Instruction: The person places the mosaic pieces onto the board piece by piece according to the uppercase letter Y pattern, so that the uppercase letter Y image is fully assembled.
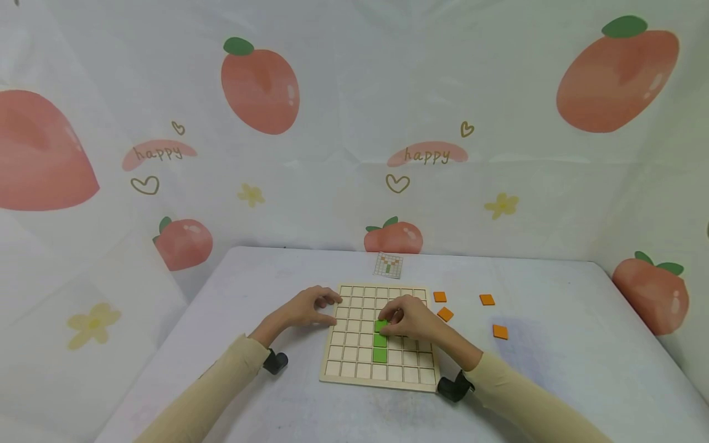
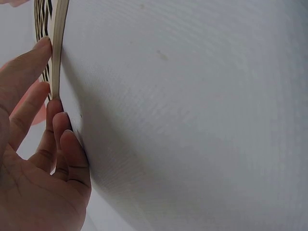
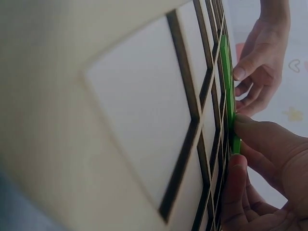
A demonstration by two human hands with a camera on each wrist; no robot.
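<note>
The grid board [image 1: 382, 386] lies flat on the white table [image 1: 288, 406], at lower centre of the head frame. Three green tiles stand in one column near its middle: the uppermost tile [image 1: 380, 325], the middle tile [image 1: 380, 341] and the lowest tile [image 1: 380, 355].

The right hand [image 1: 408, 319] reaches over the board from the lower right. Its thumb and fingertips are close together and pinch the uppermost tile; whether that tile sits fully in its square cannot be told.

The left hand [image 1: 310, 306] is at the board's left edge. Thumb and forefinger are set apart, their tips touching the edge; the remaining fingers are loosely bent, as the left wrist view confirms.

Four orange tiles lie on the table right of the board: two near its upper right corner [image 1: 440, 296] [image 1: 445, 314], and two farther right, one upper [image 1: 487, 299] and one lower [image 1: 500, 331].

A small card [image 1: 389, 265] printed with a grid and orange and green squares lies just beyond the board's top edge. Both sleeves are beige, with a black device at each wrist. Behind the table hangs a white cloth [image 1: 343, 74] printed with peach-coloured fruit, yellow flowers and "happy".
</note>
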